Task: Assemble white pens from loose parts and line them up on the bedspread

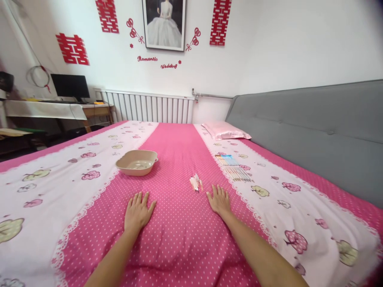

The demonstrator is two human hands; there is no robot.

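Observation:
My left hand (138, 211) lies flat on the pink dotted bedsheet (176, 235), fingers spread, holding nothing. My right hand (219, 200) rests flat on the sheet too, palm down and empty. Just ahead of it and slightly left lies a small bundle of pens or pencils (196, 183). A larger row of pens (233, 168) lies further right on the white flowered part of the sheet. A beige plastic basin (137, 162) stands beyond my left hand.
A pink pillow (226, 130) lies at the head of the bed beside the grey padded headboard (314, 127). A white radiator (149, 107) runs along the far wall. A desk with a monitor (70, 85) stands at the far left.

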